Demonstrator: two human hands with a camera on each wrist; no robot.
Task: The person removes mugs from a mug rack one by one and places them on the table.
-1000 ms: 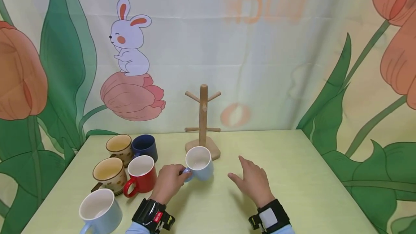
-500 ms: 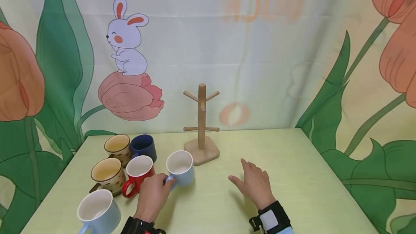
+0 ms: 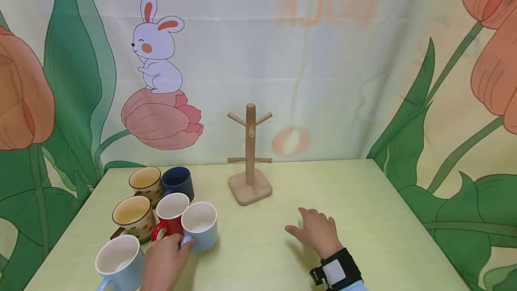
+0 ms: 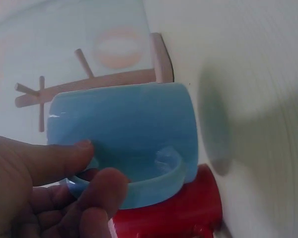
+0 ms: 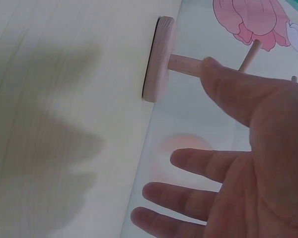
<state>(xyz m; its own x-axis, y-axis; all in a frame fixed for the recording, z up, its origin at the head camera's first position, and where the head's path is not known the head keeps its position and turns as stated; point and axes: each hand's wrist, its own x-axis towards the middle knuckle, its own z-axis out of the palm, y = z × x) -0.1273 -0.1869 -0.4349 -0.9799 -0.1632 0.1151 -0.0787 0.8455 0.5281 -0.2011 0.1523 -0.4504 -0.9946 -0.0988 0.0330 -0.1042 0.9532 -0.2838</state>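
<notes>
My left hand (image 3: 166, 262) pinches the handle of a light blue mug (image 3: 199, 227) between thumb and fingers. In the left wrist view this mug (image 4: 124, 131) hangs just off the table, its shadow apart from its base. Right beside it stands a red mug (image 3: 174, 210), partly covered by the held one. A second light blue mug (image 3: 121, 262) sits at the front left, close to my left hand. My right hand (image 3: 319, 232) hovers over the table with fingers spread and nothing in them. The wooden mug tree (image 3: 250, 147) stands at the back middle, its pegs bare.
Two cream patterned mugs (image 3: 133, 214) and a dark blue mug (image 3: 177, 182) are grouped behind and left of the red one. The pale table (image 3: 355, 201) ends at a printed cloth backdrop (image 3: 343, 80) just behind the mug tree.
My left hand has carried the light blue mug left and toward me, from in front of the mug tree to beside the red mug. The right hand has shifted only slightly.
</notes>
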